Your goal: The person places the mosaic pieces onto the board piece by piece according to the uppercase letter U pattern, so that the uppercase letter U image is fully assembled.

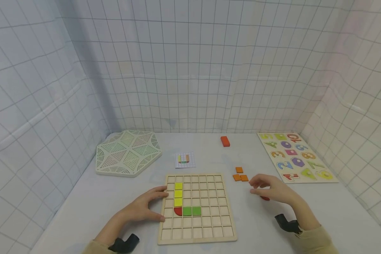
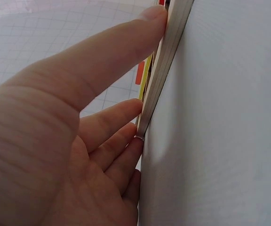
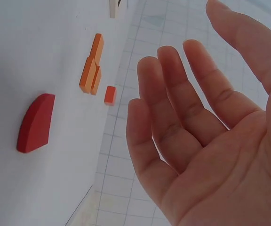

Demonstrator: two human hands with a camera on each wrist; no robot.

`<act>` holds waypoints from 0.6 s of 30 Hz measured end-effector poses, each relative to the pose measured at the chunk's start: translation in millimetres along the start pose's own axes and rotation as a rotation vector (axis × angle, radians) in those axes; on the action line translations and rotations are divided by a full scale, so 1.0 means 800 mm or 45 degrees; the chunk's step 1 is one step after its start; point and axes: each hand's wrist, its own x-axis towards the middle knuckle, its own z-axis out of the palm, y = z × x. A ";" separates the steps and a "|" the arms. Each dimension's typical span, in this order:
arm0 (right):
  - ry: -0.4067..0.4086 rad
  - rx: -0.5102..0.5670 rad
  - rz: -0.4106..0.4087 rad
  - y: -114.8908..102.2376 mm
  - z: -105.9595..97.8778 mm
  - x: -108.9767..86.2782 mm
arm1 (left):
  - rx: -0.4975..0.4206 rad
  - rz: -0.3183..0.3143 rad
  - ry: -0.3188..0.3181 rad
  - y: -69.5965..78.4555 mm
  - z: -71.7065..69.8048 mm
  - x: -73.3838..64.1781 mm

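A wooden grid board (image 1: 209,237) lies on the table. Three yellow square tiles (image 1: 178,193) stand in a column on it, above a red quarter-round tile (image 1: 178,211) and two green square tiles (image 1: 192,211) in a row. My left hand (image 1: 143,207) touches the board's left edge with straight fingers and thumb. My right hand (image 1: 274,189), fingers loosely bent and holding nothing, hovers right of the board. Under it lies a second red quarter-round tile (image 3: 37,123), mostly covered in the head view. Three orange square tiles (image 1: 239,170) lie just left of that hand.
A small pattern card (image 1: 185,160) lies behind the board. Farther back is a red-orange block (image 1: 225,141). A white hexagonal perforated panel (image 1: 127,153) lies at the left, a number-and-shape puzzle board (image 1: 298,157) at the right. Grid-patterned cloth (image 1: 190,70) walls the table.
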 end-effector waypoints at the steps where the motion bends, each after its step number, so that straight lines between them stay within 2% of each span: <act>1: 0.008 0.009 0.010 0.002 -0.001 -0.002 | 0.000 0.002 0.000 0.000 0.000 0.000; 6: 0.032 0.052 0.067 0.013 -0.004 -0.009 | -0.003 0.009 -0.005 0.002 0.000 0.000; 18: 0.020 0.061 0.086 0.032 -0.003 -0.010 | 0.001 -0.001 0.000 0.000 0.000 0.000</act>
